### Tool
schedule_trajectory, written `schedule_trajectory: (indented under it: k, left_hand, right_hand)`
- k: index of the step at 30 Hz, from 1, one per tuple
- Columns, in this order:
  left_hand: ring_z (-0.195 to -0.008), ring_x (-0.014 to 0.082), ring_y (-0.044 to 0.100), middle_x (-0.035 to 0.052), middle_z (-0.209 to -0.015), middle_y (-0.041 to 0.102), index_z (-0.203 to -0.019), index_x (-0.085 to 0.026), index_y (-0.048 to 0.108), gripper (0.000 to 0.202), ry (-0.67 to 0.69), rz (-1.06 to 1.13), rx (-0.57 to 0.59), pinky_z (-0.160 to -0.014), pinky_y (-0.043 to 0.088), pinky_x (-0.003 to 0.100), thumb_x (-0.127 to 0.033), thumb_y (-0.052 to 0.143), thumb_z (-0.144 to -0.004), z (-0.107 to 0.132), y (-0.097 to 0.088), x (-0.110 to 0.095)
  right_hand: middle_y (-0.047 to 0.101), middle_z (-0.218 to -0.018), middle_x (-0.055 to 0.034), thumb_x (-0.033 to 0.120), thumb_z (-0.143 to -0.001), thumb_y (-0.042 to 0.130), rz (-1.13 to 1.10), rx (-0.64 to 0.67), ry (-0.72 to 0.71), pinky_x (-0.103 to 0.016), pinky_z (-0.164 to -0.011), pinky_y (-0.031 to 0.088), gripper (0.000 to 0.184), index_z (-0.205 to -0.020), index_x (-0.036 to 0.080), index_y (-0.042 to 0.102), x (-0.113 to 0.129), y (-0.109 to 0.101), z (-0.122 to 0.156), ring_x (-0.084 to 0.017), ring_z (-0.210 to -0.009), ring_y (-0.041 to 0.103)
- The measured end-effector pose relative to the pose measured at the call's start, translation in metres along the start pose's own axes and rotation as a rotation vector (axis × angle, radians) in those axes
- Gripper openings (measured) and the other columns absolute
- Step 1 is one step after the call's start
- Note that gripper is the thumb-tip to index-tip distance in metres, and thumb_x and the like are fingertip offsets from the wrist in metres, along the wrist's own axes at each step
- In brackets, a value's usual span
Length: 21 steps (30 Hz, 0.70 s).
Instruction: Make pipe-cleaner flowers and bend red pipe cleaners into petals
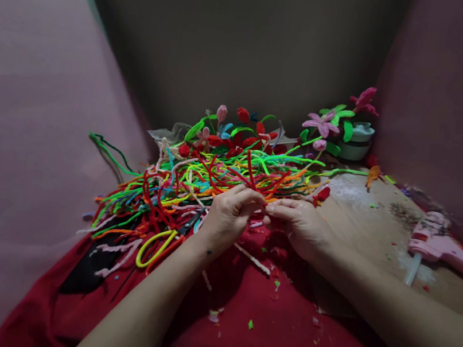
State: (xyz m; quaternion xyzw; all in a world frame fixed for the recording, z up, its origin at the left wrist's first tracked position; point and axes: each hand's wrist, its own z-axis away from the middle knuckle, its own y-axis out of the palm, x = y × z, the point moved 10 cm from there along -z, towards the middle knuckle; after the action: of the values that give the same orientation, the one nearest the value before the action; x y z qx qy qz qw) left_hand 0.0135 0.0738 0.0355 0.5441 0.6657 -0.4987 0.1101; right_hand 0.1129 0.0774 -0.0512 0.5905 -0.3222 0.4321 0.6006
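Observation:
My left hand (229,215) and my right hand (300,223) meet at the near edge of a big pile of coloured pipe cleaners (195,185). Both hands have their fingertips pinched together around a small red piece (264,208) between them, probably a red pipe cleaner. Finished pipe-cleaner flowers (238,131), red, pink and green, lie at the back of the pile. A red cloth (261,323) with small scraps on it lies under my forearms.
A pink glue gun (442,245) lies on the wooden surface at the right. A small pale pot (356,141) with pink and green pipe-cleaner flowers stands at the back right. Dark scissors (186,226) lie half hidden in the pile. Pink walls close in on both sides.

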Motion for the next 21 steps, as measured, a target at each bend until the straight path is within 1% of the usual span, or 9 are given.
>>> schedule_trajectory:
  k: [2,4,6,8,11,13,15,18,21]
  left_hand:
    - [-0.070,0.0106,0.052,0.0002,-0.074,0.056,-0.076,-0.017,0.059,0.005,-0.016,0.014,-0.069,-0.068,0.041,0.021,-0.017,0.054,-0.076,0.001,-0.005,0.005]
    - [-0.066,0.0100,0.051,-0.0010,-0.074,0.055,-0.080,-0.018,0.056,0.006,-0.106,0.120,-0.110,-0.064,0.042,0.021,-0.020,0.057,-0.074,0.002,-0.006,0.015]
    - [-0.064,0.0101,0.052,-0.0013,-0.073,0.056,-0.082,-0.018,0.056,0.010,-0.195,0.233,-0.076,-0.061,0.043,0.021,-0.022,0.058,-0.073,0.003,0.000,0.021]
    - [-0.060,0.0098,0.052,-0.0016,-0.070,0.057,-0.080,-0.017,0.057,0.010,-0.256,0.286,-0.028,-0.058,0.042,0.020,-0.022,0.059,-0.072,0.003,0.006,0.022]
    - [-0.054,0.0083,0.048,-0.0026,-0.063,0.055,-0.075,-0.016,0.059,0.006,-0.260,0.262,0.004,-0.054,0.039,0.019,-0.022,0.058,-0.073,0.003,0.008,0.019]
    - [-0.057,0.0086,0.048,-0.0019,-0.065,0.054,-0.074,-0.016,0.059,0.005,-0.153,0.170,0.002,-0.056,0.039,0.020,-0.021,0.057,-0.075,0.001,0.005,0.012]
    - [-0.065,0.0097,0.049,0.0002,-0.071,0.053,-0.078,-0.017,0.062,0.007,0.037,-0.002,-0.018,-0.061,0.039,0.021,-0.020,0.055,-0.078,0.000,0.000,0.001]
    - [-0.070,0.0111,0.047,0.0023,-0.076,0.051,-0.087,-0.020,0.064,0.016,0.307,-0.377,-0.065,-0.060,0.036,0.022,-0.020,0.049,-0.083,0.006,-0.001,-0.018]
    - [-0.073,0.0138,0.044,0.0032,-0.076,0.052,-0.084,-0.022,0.065,0.020,0.471,-0.723,-0.080,-0.062,0.034,0.024,-0.020,0.046,-0.086,0.012,0.004,-0.034]
  right_hand:
    - [0.062,-0.051,-0.0005,0.022,-0.058,0.069,0.001,-0.003,-0.002,-0.023,-0.052,0.038,0.010,-0.055,0.013,0.063,0.001,0.000,0.000,-0.008,-0.047,0.051]
    - [0.062,-0.052,-0.0005,0.022,-0.058,0.068,0.005,-0.007,-0.001,-0.023,-0.052,0.037,0.010,-0.056,0.014,0.063,0.002,0.000,0.000,-0.009,-0.048,0.051]
    - [0.062,-0.053,-0.0004,0.023,-0.059,0.068,0.011,-0.006,0.015,-0.024,-0.052,0.037,0.010,-0.057,0.014,0.063,0.001,0.000,0.001,-0.009,-0.048,0.051]
    - [0.061,-0.052,-0.0003,0.023,-0.059,0.069,0.011,0.001,0.026,-0.024,-0.053,0.036,0.011,-0.057,0.014,0.063,0.000,0.001,0.002,-0.009,-0.049,0.051]
    - [0.061,-0.052,-0.0006,0.022,-0.059,0.068,0.021,0.029,0.003,-0.024,-0.055,0.037,0.011,-0.056,0.014,0.062,0.002,0.003,0.002,-0.010,-0.050,0.051]
    - [0.061,-0.053,-0.0010,0.022,-0.061,0.067,0.043,0.047,-0.020,-0.025,-0.056,0.036,0.011,-0.055,0.014,0.062,0.003,0.004,0.002,-0.009,-0.050,0.051]
    - [0.061,-0.052,-0.0009,0.022,-0.062,0.066,0.063,0.052,-0.037,-0.025,-0.056,0.036,0.012,-0.054,0.014,0.062,0.005,0.004,0.001,-0.009,-0.050,0.049]
    - [0.060,-0.052,-0.0005,0.022,-0.062,0.066,0.066,0.061,-0.033,-0.025,-0.056,0.035,0.013,-0.053,0.014,0.061,0.003,0.004,0.001,-0.009,-0.050,0.049]
    - [0.060,-0.052,-0.0001,0.023,-0.061,0.067,0.068,0.067,-0.029,-0.025,-0.055,0.034,0.014,-0.054,0.014,0.060,0.002,0.004,0.001,-0.009,-0.050,0.049]
